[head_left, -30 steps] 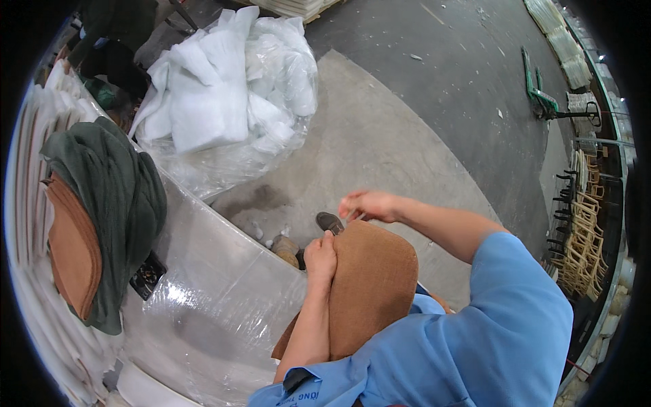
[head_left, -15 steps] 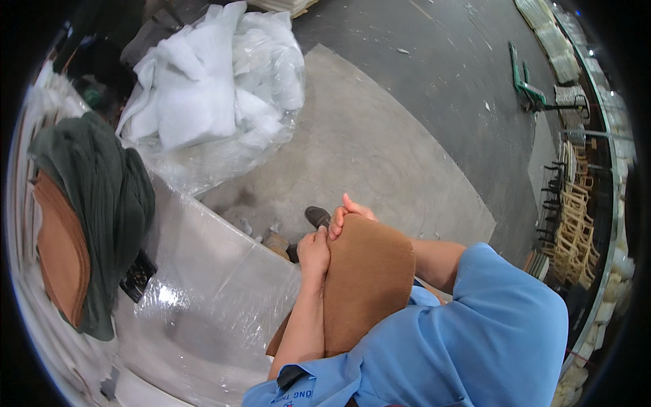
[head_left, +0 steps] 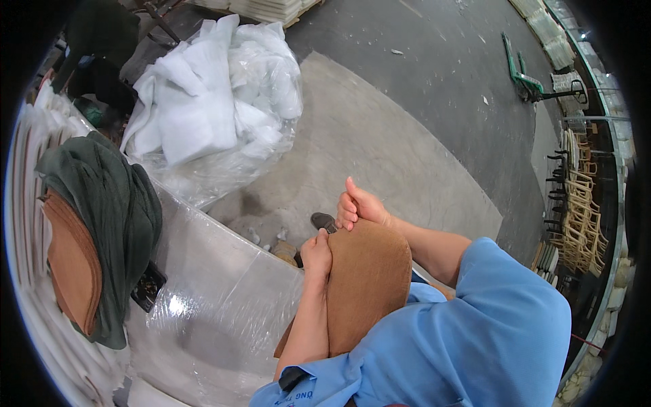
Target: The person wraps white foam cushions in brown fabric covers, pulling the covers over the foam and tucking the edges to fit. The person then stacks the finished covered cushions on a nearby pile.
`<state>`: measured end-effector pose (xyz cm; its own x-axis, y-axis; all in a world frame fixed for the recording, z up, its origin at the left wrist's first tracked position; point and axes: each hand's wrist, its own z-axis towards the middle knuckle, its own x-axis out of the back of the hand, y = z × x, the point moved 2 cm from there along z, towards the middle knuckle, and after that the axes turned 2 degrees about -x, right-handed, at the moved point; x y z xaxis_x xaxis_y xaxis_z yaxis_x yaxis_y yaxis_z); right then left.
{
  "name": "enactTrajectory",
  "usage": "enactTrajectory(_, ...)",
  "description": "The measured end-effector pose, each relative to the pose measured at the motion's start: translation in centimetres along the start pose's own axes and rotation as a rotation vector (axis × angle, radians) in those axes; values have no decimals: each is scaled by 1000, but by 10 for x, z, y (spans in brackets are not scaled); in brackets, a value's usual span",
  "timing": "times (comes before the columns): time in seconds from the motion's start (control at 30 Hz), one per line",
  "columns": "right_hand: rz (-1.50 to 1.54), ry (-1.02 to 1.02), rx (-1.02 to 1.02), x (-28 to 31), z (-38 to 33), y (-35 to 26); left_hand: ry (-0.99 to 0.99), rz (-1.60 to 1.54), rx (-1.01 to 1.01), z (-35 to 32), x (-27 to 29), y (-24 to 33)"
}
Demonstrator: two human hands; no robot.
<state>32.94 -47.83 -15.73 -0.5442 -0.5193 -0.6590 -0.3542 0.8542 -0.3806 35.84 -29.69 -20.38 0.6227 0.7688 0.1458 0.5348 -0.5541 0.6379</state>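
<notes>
A brown padded cushion (head_left: 366,285) with a rounded top stands on edge against my body. My left hand (head_left: 316,254) grips its left upper edge, fingers curled around the rim. My right hand (head_left: 359,205) is closed at the cushion's top edge, thumb sticking up, apparently pinching the covering there. Both forearms come up from my blue shirt. A dark shoe (head_left: 324,221) shows on the floor just beyond the hands.
A surface wrapped in clear plastic film (head_left: 217,298) lies to my left. On it sit a dark green cloth (head_left: 108,203) and another brown cushion (head_left: 71,261). A plastic bag of white stuffing (head_left: 210,102) rests on the grey floor. Wooden chair frames (head_left: 576,217) stack at right.
My right hand has drawn back from a reach over the cushion's top and closed at its top edge. The left hand has kept its hold, shifting slightly.
</notes>
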Motion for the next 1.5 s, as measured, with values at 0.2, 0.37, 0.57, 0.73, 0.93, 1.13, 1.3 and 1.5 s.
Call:
enactTrajectory(0.2, 138, -11, -72, 8, 15, 10, 15, -26, 4, 7, -1, 3)
enactTrajectory(0.37, 323, -87, -134, 15, 26, 30, 19, 71, -21, 4, 3, 8)
enactTrajectory(0.57, -212, 187, 9, 19, 5, 17, -33, 101, -83, 4, 9, 3)
enactTrajectory(0.73, -468, 229, 82, -4, -51, -53, 125, 192, -371, 1, 16, 15)
enactTrajectory(0.93, -995, 57, -433, -40, -55, -47, -49, 285, -562, -123, 70, 81)
enactTrajectory(1.13, -1268, -64, -769, -58, -19, -40, -172, 672, -224, -260, 153, -43)
enactTrajectory(1.3, -1371, -118, -874, -64, 28, -18, 328, 40, 221, -356, 176, -114)
enactTrajectory(1.5, -1287, -137, -931, -56, 30, -15, 370, -1547, -43, -391, 74, -110)
